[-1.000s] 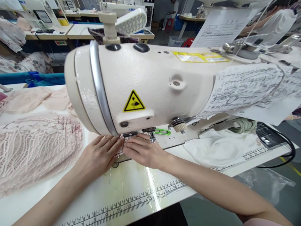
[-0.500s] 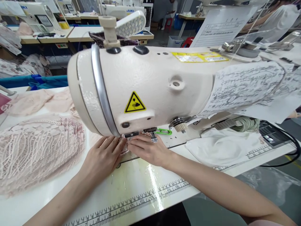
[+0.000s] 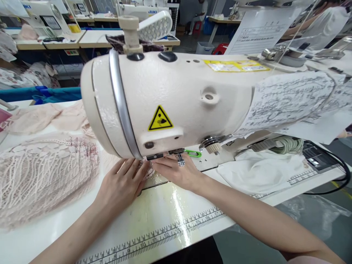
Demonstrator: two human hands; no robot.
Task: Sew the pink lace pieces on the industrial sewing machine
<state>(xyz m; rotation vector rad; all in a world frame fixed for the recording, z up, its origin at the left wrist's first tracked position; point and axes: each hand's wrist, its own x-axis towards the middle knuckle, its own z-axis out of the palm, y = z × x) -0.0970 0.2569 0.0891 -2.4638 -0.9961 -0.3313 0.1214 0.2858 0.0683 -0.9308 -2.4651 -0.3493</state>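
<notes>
Two bare hands, the left hand (image 3: 121,179) and the right hand (image 3: 180,172), are laid palm-down at a small piece of pink-and-white lace (image 3: 150,171), below the left end of a cream, rounded sewing-machine head (image 3: 184,84). The gap between the hands has been widened slightly over the past second: where the fingers were almost met, more of the lace is now exposed. From this, the lace is judged to be guided from both sides, with the hold resettled rather than released. Fingers are held extended and close together on each hand; whether any lace is pinched cannot be told, since the right fingertips are partly hidden under the machine head. To the left of the machine head, a loose heap of pale pink, fringed lace fabric (image 3: 49,176) is spread on a glossy white worktable (image 3: 154,205). Below the middle of the machine head, just beyond the right hand, a bright green, slotted, elongated piece (image 3: 193,153) is seen. Farther right, below the machine head, a crumpled, smooth white cloth (image 3: 247,170) is laid.
</notes>
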